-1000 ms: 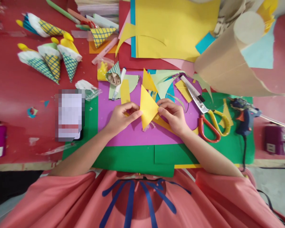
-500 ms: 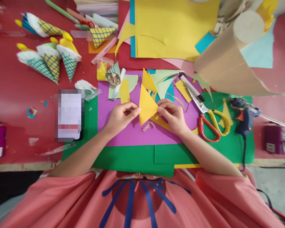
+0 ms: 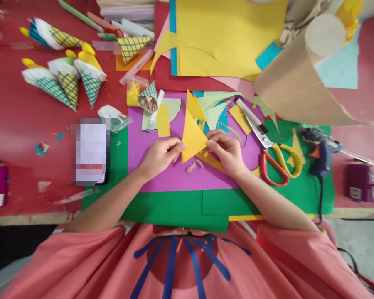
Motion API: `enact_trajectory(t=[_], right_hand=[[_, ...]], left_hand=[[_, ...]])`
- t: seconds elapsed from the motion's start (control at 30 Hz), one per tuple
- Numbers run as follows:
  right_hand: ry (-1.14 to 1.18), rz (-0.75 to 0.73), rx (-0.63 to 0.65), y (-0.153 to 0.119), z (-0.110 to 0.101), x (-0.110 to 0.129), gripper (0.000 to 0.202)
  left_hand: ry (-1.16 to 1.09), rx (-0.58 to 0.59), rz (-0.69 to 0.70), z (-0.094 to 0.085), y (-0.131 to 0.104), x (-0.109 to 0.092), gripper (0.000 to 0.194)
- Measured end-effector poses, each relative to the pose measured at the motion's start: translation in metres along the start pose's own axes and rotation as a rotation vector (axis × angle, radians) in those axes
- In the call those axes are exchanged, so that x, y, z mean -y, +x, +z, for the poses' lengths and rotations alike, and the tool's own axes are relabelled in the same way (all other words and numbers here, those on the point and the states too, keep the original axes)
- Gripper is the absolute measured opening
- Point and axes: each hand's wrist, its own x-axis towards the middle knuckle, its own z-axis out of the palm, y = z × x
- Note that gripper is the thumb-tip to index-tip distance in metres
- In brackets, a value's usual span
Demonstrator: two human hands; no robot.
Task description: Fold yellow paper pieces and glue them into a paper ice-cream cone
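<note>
Between my hands is a yellow paper triangle (image 3: 192, 139), its point toward the far side. My left hand (image 3: 162, 155) pinches its left edge with thumb and fingertips. At the right corner, my right hand (image 3: 226, 150) grips it the same way. Under and around it lie paper scraps on a purple sheet (image 3: 168, 180): another yellow pointed piece (image 3: 195, 106), a yellow strip (image 3: 163, 120) and pale green pieces (image 3: 216, 114). A white marker (image 3: 156, 112) and a small patterned cone (image 3: 148, 97) stuffed with brown paper lie beyond my left hand.
Large scissors (image 3: 269, 145) with red and yellow handles lie to the right, beside a glue gun (image 3: 324, 155). A phone (image 3: 92, 151) with a blurred screen is on the left. Finished-looking paper cones (image 3: 62, 79), yellow sheets (image 3: 227, 37) and a brown paper roll (image 3: 286, 79) lie farther back.
My left fingers have shifted slightly along the triangle's left edge, with the other fingers a little straighter. The triangle and my right hand have hardly moved.
</note>
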Motion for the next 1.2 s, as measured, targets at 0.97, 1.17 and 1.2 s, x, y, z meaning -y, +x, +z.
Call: enact_trajectory(t=[0.97,1.17,1.2], right_hand=[[-0.045,-0.052,-0.108,0.0005,-0.0038,0.0006,0.022],[-0.026,-0.014,-0.128,0.0004,-0.0031,0.0018,0.025],[-0.027,-0.009,-0.130,0.0003,-0.0029,0.0020,0.026]], left_hand=[[0.093,0.154,-0.004,0.0055,-0.0086,0.0038,0.043],[0.075,0.168,-0.041,0.0044,-0.0065,0.0019,0.047],[0.066,0.177,-0.045,0.0044,-0.0062,0.0013,0.047]])
